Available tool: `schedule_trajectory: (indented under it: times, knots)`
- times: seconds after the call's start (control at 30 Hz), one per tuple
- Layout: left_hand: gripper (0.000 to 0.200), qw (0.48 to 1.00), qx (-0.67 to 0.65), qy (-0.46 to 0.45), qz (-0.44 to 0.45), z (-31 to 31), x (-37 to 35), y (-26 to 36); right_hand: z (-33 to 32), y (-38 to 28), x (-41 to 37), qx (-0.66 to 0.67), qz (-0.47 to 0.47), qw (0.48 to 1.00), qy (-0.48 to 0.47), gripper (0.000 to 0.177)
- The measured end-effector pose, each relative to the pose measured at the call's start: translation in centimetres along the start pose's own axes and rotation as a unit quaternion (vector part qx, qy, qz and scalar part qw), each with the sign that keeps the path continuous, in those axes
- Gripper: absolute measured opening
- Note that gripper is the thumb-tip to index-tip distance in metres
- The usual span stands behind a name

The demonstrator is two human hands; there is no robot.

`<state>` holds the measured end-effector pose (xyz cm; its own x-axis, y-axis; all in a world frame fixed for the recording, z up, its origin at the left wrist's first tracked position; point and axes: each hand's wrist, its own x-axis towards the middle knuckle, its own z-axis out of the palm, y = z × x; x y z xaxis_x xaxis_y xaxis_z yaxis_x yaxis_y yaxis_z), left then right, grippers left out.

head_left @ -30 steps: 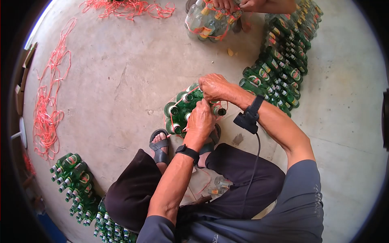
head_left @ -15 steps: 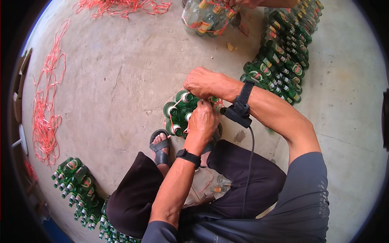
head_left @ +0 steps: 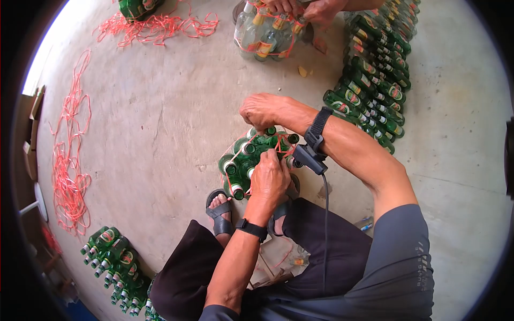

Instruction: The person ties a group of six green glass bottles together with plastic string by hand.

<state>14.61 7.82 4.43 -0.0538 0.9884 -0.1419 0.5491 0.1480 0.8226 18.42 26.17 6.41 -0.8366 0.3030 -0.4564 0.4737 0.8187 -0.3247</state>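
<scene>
A cluster of green bottles stands upright on the floor in front of my feet, with pink twine looped around it and across the bottle necks. My left hand is over the near right side of the cluster, its fingers pinched together on the twine. Above the far side, my right hand is closed with the fingertips curled down near a bottle neck; its fingertips are partly hidden, and what they hold cannot be made out.
Tangled pink twine lies at the left, with another heap at the top. Green bottles lie stacked at right and lower left. At the top, another person's hands touch bound clear bottles.
The view has shifted, so the floor objects appear lower. My right hand has moved slightly away from the twine crossing, toward the far side of the cluster. The other person's hands show more fully.
</scene>
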Motion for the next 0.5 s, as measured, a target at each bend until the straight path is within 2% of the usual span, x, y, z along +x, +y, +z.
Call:
schedule_trajectory:
  times: [0.07, 0.13, 0.33, 0.47, 0.5]
  knots:
    - [0.021, 1.000, 0.013, -0.011, 0.002, 0.1, 0.0, -0.1, 0.3, 0.6, 0.0, 0.039, 0.015, 0.999, 0.008, 0.018]
    - [0.021, 0.999, 0.027, -0.021, 0.002, 0.1, 0.0, -0.3, 0.3, 1.3, 0.2, 0.109, 0.026, 0.992, -0.059, 0.019]
    - [0.022, 0.999, 0.014, -0.012, 0.026, -0.1, -0.1, -0.3, 1.2, 2.7, -0.4, 0.232, 0.027, 0.971, -0.057, 0.021]
    - [0.027, 1.000, -0.012, -0.027, -0.001, -0.5, 0.0, 0.0, 2.8, 3.5, -0.4, 0.281, 0.029, 0.959, -0.038, 0.020]
    - [0.029, 0.999, -0.019, -0.036, -0.005, -0.7, 0.1, 0.2, 3.8, 3.8, -0.2, 0.332, 0.044, 0.942, -0.033, 0.020]
